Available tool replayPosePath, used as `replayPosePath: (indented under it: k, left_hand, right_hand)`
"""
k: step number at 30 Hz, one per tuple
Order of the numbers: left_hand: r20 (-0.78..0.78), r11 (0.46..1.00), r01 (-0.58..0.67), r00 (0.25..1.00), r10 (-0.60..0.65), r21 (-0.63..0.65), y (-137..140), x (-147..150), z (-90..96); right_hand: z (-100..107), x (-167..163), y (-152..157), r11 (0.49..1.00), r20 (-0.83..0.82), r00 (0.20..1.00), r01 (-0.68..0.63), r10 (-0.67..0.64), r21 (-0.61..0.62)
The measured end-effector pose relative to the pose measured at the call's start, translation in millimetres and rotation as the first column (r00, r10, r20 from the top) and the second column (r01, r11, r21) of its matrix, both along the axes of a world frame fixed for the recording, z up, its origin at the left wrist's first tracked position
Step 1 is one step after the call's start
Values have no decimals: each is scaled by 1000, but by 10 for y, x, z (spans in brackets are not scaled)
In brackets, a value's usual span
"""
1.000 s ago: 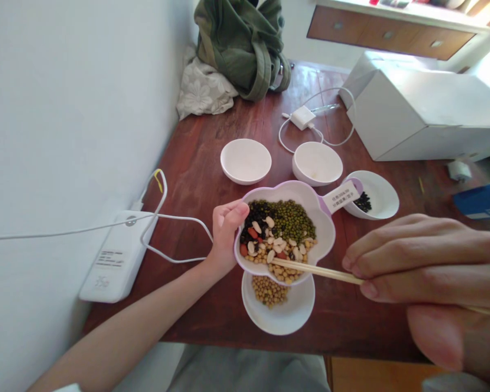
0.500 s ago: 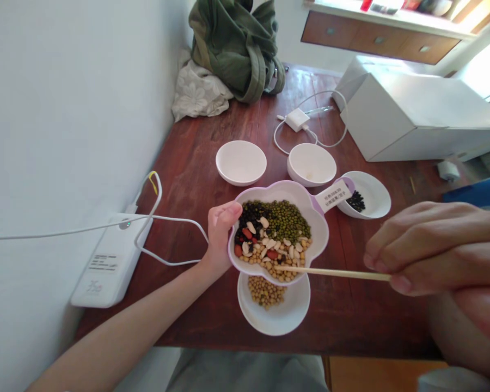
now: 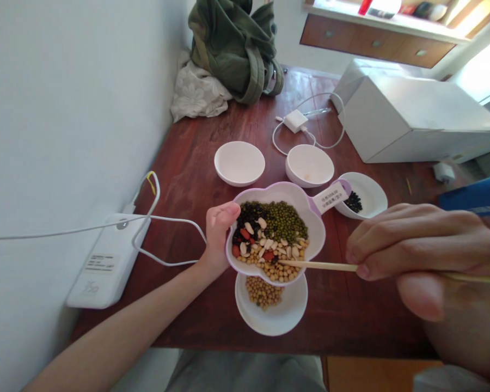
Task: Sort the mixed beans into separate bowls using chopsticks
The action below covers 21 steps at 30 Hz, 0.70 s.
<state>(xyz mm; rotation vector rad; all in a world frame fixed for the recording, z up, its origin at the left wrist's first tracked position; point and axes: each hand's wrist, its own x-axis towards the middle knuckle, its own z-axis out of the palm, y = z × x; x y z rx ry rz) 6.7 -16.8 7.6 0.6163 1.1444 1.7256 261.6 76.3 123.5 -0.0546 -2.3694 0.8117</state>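
Note:
My left hand (image 3: 220,231) is closed on the left rim of a white flower-shaped bowl (image 3: 316,239) with a lilac edge and a labelled handle. Inside lie black beans (image 3: 251,211), green mung beans (image 3: 286,220), pale peanuts, some red pieces and yellow soybeans (image 3: 281,272). From the right, my right hand (image 3: 416,247) grips wooden chopsticks (image 3: 326,266); whether one or two sticks is unclear. Their tip touches the mix at a dark bean among the soybeans. Below, partly covered by the flower-shaped bowl, a white bowl (image 3: 271,325) holds soybeans (image 3: 265,294).
Two white bowls (image 3: 239,163) (image 3: 309,165) stand beyond, and another bowl (image 3: 373,196) at right holds black beans. A white power bank (image 3: 102,267) with a cable lies left by the wall. Farther back are a charger (image 3: 296,121), a green bag (image 3: 237,49) and a white box (image 3: 424,109).
My right hand has shifted left and its hold on the chopsticks looks different. The tip sits slightly higher in the mix. My left hand still holds the flower-shaped bowl.

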Motion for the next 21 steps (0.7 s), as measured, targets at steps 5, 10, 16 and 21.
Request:
replayPosePath:
  k: [5, 10, 16, 21]
  left_hand:
    - [13, 999, 22, 1000, -22, -31, -22, 6, -21]
    - [-4, 1000, 11, 1000, -11, 16, -20, 4, -27]
    - [18, 1000, 19, 1000, -19, -2, -20, 11, -3]
    - [8, 1000, 13, 1000, -13, 4, -24, 11, -11]
  right_hand:
    - [-109, -86, 54, 991, -70, 997, -33, 24, -128]
    - [-176, -68, 161, 965, -100, 989, -128, 108, -230]
    - [-166, -31, 151, 969, -126, 988, -113, 87, -219]
    - [-110, -39, 112, 978, -31, 990, -143, 140, -155]
